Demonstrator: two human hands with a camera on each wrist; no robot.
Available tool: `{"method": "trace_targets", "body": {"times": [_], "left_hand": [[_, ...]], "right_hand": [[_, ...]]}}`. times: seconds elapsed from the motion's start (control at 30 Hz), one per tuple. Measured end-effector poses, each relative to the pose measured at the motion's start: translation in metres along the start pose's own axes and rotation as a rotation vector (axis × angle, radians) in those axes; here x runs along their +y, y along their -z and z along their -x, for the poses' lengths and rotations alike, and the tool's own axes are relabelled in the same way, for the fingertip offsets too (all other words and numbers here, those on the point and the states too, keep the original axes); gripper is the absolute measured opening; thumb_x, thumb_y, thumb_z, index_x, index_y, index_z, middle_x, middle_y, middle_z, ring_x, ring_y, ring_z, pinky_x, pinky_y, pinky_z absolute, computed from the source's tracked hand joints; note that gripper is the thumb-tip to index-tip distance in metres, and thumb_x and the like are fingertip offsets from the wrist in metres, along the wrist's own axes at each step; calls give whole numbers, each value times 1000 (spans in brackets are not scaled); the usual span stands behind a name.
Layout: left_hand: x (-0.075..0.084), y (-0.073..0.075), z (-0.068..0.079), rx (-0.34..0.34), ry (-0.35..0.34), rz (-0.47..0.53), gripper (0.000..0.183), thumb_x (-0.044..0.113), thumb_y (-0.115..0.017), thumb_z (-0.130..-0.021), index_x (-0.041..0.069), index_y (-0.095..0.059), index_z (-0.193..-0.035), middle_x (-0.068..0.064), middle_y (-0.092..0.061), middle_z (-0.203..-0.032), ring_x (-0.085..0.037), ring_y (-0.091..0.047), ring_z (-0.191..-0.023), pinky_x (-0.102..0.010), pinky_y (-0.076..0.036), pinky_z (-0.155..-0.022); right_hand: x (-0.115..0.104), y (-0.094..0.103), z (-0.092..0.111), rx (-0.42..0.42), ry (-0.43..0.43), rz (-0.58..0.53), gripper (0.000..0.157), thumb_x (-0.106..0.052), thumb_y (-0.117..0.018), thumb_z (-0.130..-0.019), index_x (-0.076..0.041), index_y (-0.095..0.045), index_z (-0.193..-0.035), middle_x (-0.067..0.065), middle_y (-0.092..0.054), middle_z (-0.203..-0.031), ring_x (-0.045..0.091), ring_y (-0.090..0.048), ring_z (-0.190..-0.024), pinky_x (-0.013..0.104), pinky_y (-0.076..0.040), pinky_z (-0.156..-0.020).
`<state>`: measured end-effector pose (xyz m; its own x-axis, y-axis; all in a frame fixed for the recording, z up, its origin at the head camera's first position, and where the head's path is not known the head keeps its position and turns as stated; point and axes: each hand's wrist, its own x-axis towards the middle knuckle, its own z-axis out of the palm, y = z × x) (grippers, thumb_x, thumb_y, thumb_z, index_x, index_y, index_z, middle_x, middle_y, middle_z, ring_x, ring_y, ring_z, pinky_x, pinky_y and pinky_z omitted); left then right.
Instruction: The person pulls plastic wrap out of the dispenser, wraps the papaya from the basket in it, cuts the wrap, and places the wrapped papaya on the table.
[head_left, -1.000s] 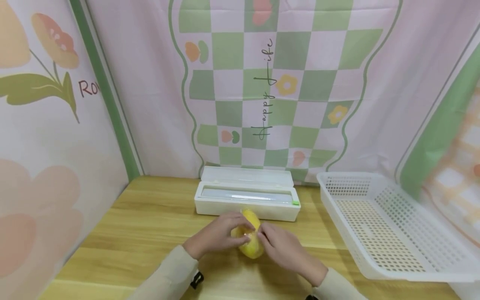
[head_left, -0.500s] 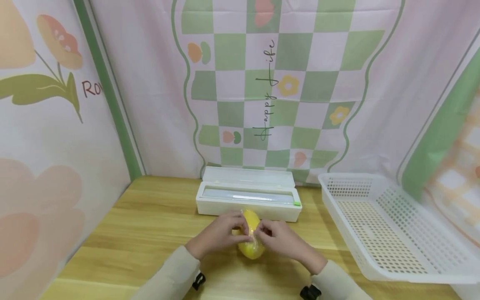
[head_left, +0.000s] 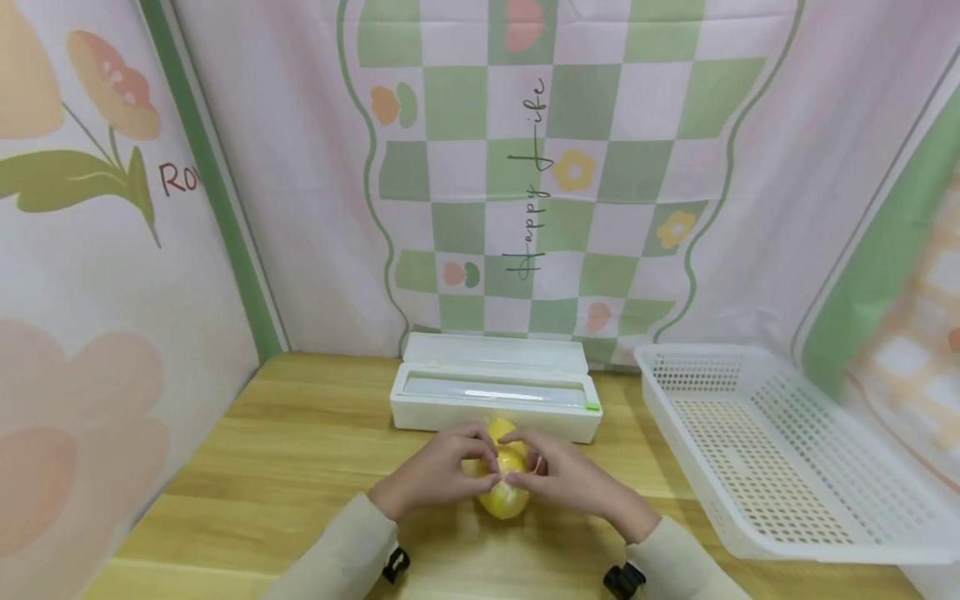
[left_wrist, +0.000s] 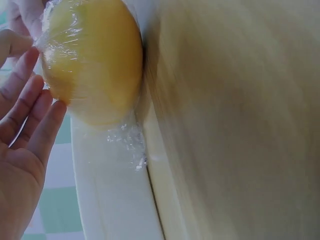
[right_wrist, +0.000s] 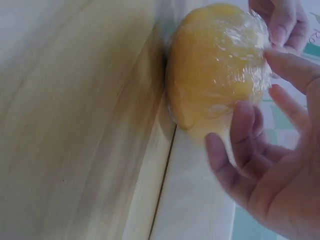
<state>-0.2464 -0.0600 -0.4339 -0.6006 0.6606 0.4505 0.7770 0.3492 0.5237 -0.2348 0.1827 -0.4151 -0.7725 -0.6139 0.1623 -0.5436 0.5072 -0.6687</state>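
A yellow oval fruit [head_left: 504,502], its exact kind unclear, lies on the table wrapped in clear cling film [left_wrist: 127,145]. My left hand [head_left: 442,467] is at its left side; in the left wrist view the thumb and forefinger meet at the film on the fruit's upper face, pinching it, while the other fingers stay loosely extended. From the right, my right hand [head_left: 573,475] reaches over the fruit with thumb and forefinger apart. In the right wrist view, its thumb tip touches the film and the remaining fingers are bent loosely near the fruit's end.
Just behind the fruit stands a white cling film dispenser box [head_left: 487,417], lid [head_left: 495,353] raised, with a roll inside and a green slider [head_left: 592,406] on its right. A white perforated basket [head_left: 686,467] stands at the right on the wooden table [head_left: 247,467].
My right hand's fingers, bunched by the fruit's right side earlier, have spread, with the forefinger now over the fruit. The left hand stays almost in place, and the fruit has barely shifted.
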Motion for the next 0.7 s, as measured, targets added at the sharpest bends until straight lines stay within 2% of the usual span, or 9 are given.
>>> {"method": "trace_targets", "body": {"times": [0.13,0.2,0.27,0.33,0.4,0.47,0.53,0.63,0.7], "left_hand": [[-4,-2,3,30,16,39,4,19,-75,-91,18,-71,-93,11,-62,-104,-6,-58,-100,-25,-52,-90],[-6,-2,5,50,88,62,7,21,-73,-93,17,-69,-96,8,-62,-105,-9,-59,-100,-27,-53,-89],[-9,-2,9,52,192,82,9,25,-70,-95,17,-67,-97,6,-62,-106,-12,-60,-101,-29,-54,-88],[-12,-1,12,20,300,78,18,34,-65,-98,17,-68,-103,5,-63,-107,-12,-61,-100,-31,-55,-87],[-16,-2,15,-43,370,65,34,44,-56,-102,14,-69,-112,4,-64,-110,-13,-60,-101,-34,-54,-88],[-19,-5,15,-110,390,54,49,53,-47,-103,14,-67,-125,4,-64,-117,-12,-59,-107,-36,-52,-93],[-22,-9,12,-145,372,62,54,57,-40,-104,16,-63,-133,5,-63,-121,-11,-58,-110,-37,-50,-96],[-27,-13,6,-157,357,139,49,55,-40,-105,20,-61,-132,7,-64,-115,-9,-59,-106,-35,-50,-94],[-30,-15,1,-165,388,224,46,54,-44,-104,20,-61,-130,8,-65,-108,-10,-60,-100,-35,-50,-92]], "right_hand": [[0,4,1,-48,-18,21,55,-42,-67,-95,-17,-54,-142,5,-60,-103,18,-56,-79,29,-51,-64],[-1,5,3,-67,-51,21,59,-45,-68,-95,-19,-51,-146,12,-56,-120,19,-57,-86,30,-52,-68],[-2,6,5,-80,-84,15,63,-46,-69,-93,-23,-48,-148,18,-49,-133,21,-57,-92,32,-53,-72],[-2,5,6,-100,-110,-16,65,-45,-69,-94,-25,-45,-151,23,-46,-140,25,-62,-94,33,-55,-75],[-1,4,8,-114,-116,-57,66,-42,-69,-95,-26,-42,-152,26,-43,-145,28,-66,-96,34,-57,-77],[0,2,9,-122,-94,-97,65,-39,-68,-96,-24,-40,-153,27,-40,-150,30,-67,-102,35,-58,-81],[2,-1,11,-120,-75,-127,64,-36,-68,-96,-23,-40,-153,25,-38,-152,32,-66,-106,36,-57,-84],[2,-5,13,-104,-47,-146,64,-34,-70,-96,-23,-42,-151,22,-37,-154,33,-66,-107,36,-57,-86],[2,-8,14,-93,-37,-155,64,-34,-72,-94,-23,-43,-150,21,-38,-153,33,-66,-105,39,-57,-86]]}}
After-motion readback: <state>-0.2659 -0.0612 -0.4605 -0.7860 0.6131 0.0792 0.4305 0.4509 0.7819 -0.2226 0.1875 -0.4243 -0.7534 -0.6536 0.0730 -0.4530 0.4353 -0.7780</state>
